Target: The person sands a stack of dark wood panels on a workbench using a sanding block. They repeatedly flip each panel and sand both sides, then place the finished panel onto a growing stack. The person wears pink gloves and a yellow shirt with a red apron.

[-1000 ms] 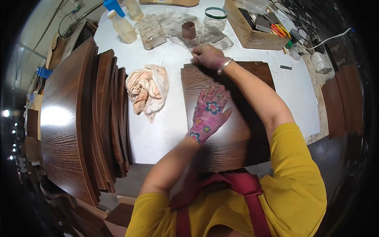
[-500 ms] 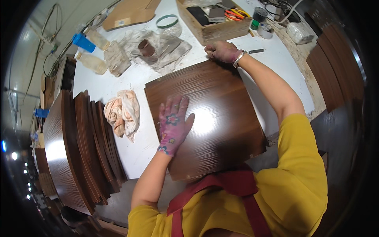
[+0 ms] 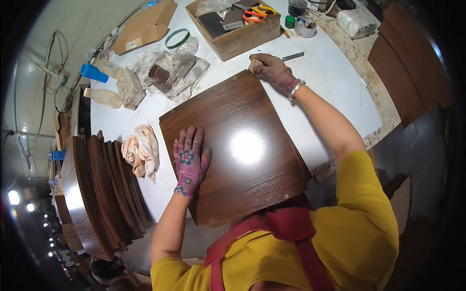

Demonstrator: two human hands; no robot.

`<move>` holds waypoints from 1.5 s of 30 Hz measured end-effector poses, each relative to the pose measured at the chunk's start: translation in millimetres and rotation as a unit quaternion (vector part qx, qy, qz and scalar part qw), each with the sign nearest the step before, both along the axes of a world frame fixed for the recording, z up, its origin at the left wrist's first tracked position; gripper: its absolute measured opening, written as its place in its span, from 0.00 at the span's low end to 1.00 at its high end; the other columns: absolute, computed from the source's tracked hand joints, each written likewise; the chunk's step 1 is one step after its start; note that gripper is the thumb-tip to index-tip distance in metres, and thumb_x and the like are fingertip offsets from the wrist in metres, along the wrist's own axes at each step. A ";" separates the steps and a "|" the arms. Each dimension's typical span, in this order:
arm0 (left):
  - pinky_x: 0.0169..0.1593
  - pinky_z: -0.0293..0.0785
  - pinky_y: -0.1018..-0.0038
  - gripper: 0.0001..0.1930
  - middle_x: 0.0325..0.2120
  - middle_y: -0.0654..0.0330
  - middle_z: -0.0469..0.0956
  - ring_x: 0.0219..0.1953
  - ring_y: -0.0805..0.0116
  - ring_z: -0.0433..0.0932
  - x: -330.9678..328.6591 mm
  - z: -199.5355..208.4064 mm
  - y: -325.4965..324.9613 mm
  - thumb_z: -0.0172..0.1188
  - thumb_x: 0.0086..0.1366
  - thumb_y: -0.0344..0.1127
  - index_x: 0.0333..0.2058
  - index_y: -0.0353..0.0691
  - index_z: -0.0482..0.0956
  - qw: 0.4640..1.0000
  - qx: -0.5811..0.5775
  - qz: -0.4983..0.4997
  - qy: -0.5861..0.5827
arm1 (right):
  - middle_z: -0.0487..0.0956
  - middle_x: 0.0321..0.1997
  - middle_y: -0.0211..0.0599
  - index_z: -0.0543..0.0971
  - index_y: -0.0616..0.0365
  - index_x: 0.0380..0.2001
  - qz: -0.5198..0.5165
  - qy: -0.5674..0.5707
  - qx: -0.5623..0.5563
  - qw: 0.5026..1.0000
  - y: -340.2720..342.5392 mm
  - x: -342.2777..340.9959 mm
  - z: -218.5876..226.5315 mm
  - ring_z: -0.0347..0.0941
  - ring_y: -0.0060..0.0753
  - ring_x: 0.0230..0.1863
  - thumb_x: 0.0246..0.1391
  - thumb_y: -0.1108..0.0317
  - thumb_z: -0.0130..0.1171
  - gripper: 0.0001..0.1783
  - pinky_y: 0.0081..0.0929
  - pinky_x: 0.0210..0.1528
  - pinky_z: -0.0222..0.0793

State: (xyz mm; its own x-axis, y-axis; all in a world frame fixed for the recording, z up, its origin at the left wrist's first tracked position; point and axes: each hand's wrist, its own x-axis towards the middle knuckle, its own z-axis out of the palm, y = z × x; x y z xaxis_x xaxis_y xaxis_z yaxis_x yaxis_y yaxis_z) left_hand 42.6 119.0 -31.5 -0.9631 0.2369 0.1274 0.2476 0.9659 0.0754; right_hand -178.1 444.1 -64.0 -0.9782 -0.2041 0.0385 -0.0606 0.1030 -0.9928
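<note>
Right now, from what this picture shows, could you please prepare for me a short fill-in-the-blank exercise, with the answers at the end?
1. The left hand lies palm ____ on the dark wood-grain panel.
2. A metal bracelet circles the person's ____ wrist.
3. The round cap beside the small open tub is ____.
4. The tool handles in the open box are orange and ____.

Missing words: down; right; green; yellow.
</note>
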 end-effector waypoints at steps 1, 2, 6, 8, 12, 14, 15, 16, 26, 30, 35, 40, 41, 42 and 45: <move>0.72 0.45 0.50 0.32 0.67 0.55 0.61 0.71 0.50 0.54 0.1 -0.1 0.1 0.60 0.63 0.45 0.66 0.49 0.65 1.000 -0.004 0.002 -0.003 | 0.81 0.50 0.37 0.76 0.61 0.57 -0.001 -0.042 -0.040 0.998 -2.1 8.6 0.2 0.75 0.26 0.49 0.57 0.68 0.60 0.24 0.23 0.54 0.69; 0.72 0.45 0.50 0.32 0.67 0.56 0.61 0.71 0.50 0.54 0.4 0.0 0.3 0.60 0.63 0.45 0.66 0.49 0.65 1.000 -0.008 0.004 -0.006 | 0.81 0.50 0.36 0.76 0.61 0.58 0.011 -0.057 -0.032 0.998 0.3 20.2 1.7 0.75 0.25 0.49 0.57 0.69 0.60 0.24 0.22 0.53 0.70; 0.72 0.45 0.51 0.32 0.67 0.56 0.61 0.71 0.51 0.54 0.3 0.2 2.1 0.60 0.64 0.44 0.66 0.50 0.65 1.000 -0.016 0.009 -0.006 | 0.81 0.49 0.35 0.75 0.62 0.58 0.056 -0.047 -0.030 0.997 16.0 35.2 22.2 0.75 0.22 0.46 0.59 0.69 0.60 0.24 0.21 0.50 0.72; 0.72 0.46 0.51 0.31 0.67 0.56 0.61 0.71 0.51 0.54 1.0 0.4 2.5 0.59 0.64 0.44 0.66 0.50 0.65 1.000 -0.015 0.010 -0.008 | 0.80 0.50 0.37 0.74 0.64 0.58 0.047 -0.027 -0.028 0.998 16.0 33.2 31.3 0.75 0.24 0.48 0.61 0.66 0.61 0.24 0.22 0.52 0.72; 0.72 0.46 0.52 0.30 0.68 0.57 0.60 0.71 0.51 0.54 -2.1 2.0 6.3 0.57 0.66 0.40 0.66 0.50 0.66 1.000 -0.018 0.013 -0.011 | 0.80 0.48 0.38 0.74 0.62 0.58 0.029 -0.037 -0.068 0.997 9.0 35.2 12.6 0.76 0.28 0.49 0.61 0.60 0.62 0.25 0.23 0.53 0.72; 0.72 0.47 0.52 0.30 0.67 0.56 0.61 0.71 0.51 0.54 -2.2 0.0 5.5 0.57 0.65 0.41 0.66 0.49 0.66 1.000 -0.023 0.015 -0.008 | 0.81 0.48 0.38 0.75 0.61 0.57 0.052 -0.026 -0.028 0.998 21.3 67.6 22.1 0.77 0.30 0.50 0.61 0.56 0.62 0.27 0.25 0.53 0.73; 0.72 0.47 0.52 0.30 0.67 0.56 0.62 0.71 0.50 0.55 -2.0 -1.5 5.1 0.58 0.65 0.42 0.66 0.49 0.66 1.000 -0.025 0.013 -0.003 | 0.81 0.48 0.39 0.75 0.60 0.57 0.064 -0.020 -0.007 0.998 29.7 86.0 23.4 0.77 0.31 0.50 0.60 0.54 0.63 0.28 0.26 0.54 0.73; 0.72 0.47 0.52 0.30 0.66 0.55 0.62 0.70 0.50 0.55 -1.7 -1.5 5.1 0.59 0.65 0.42 0.65 0.48 0.66 1.000 -0.029 0.013 0.002 | 0.80 0.49 0.40 0.75 0.60 0.58 0.082 -0.045 0.008 0.996 37.3 103.2 21.7 0.77 0.33 0.52 0.60 0.52 0.63 0.29 0.28 0.55 0.72; 0.72 0.47 0.53 0.29 0.67 0.56 0.62 0.71 0.51 0.55 -3.3 -1.1 5.5 0.57 0.66 0.42 0.65 0.49 0.67 0.999 -0.030 0.012 -0.001 | 0.78 0.48 0.37 0.72 0.64 0.59 0.055 -0.033 -0.100 0.993 28.9 64.9 21.6 0.74 0.24 0.43 0.58 0.66 0.61 0.27 0.21 0.44 0.73; 0.72 0.47 0.53 0.29 0.67 0.56 0.61 0.71 0.51 0.55 -2.1 -2.8 5.2 0.57 0.66 0.41 0.66 0.50 0.66 1.000 -0.028 0.013 0.003 | 0.80 0.52 0.40 0.74 0.63 0.58 0.066 -0.017 -0.022 0.997 17.9 58.7 17.0 0.75 0.30 0.53 0.60 0.65 0.60 0.25 0.29 0.56 0.71; 0.73 0.46 0.54 0.30 0.68 0.57 0.61 0.71 0.52 0.54 -0.6 -3.7 5.4 0.57 0.66 0.41 0.67 0.50 0.65 1.000 -0.028 0.013 0.007 | 0.81 0.51 0.42 0.75 0.64 0.57 0.099 -0.079 0.022 0.992 47.5 133.8 30.0 0.77 0.35 0.52 0.59 0.53 0.63 0.30 0.29 0.57 0.72; 0.72 0.47 0.55 0.29 0.68 0.58 0.61 0.71 0.53 0.55 0.0 -7.8 4.4 0.55 0.67 0.41 0.66 0.51 0.65 0.999 -0.025 0.019 0.025 | 0.80 0.44 0.38 0.76 0.60 0.51 0.099 0.029 0.052 0.993 71.9 225.9 29.2 0.77 0.30 0.46 0.62 0.54 0.61 0.23 0.28 0.51 0.72; 0.72 0.47 0.55 0.28 0.68 0.58 0.61 0.71 0.53 0.55 -0.8 -6.8 5.0 0.55 0.67 0.41 0.66 0.51 0.65 0.999 -0.028 0.021 0.022 | 0.80 0.45 0.40 0.77 0.60 0.49 0.099 0.021 0.052 0.993 75.4 243.3 33.1 0.78 0.36 0.47 0.63 0.56 0.59 0.20 0.31 0.51 0.73; 0.72 0.47 0.55 0.28 0.68 0.58 0.61 0.71 0.53 0.55 -1.4 -6.5 5.7 0.55 0.67 0.42 0.66 0.51 0.65 0.999 -0.032 0.021 0.023 | 0.80 0.45 0.41 0.77 0.60 0.49 0.092 0.035 0.071 0.993 78.4 259.5 33.2 0.78 0.37 0.47 0.62 0.58 0.60 0.19 0.31 0.52 0.73; 0.72 0.47 0.56 0.28 0.68 0.59 0.61 0.71 0.54 0.55 -2.5 -11.9 1.0 0.53 0.69 0.44 0.67 0.51 0.65 0.999 -0.037 0.017 0.029 | 0.81 0.43 0.41 0.79 0.60 0.46 0.064 0.075 0.116 0.988 82.1 307.3 37.5 0.79 0.41 0.45 0.62 0.63 0.60 0.14 0.33 0.50 0.74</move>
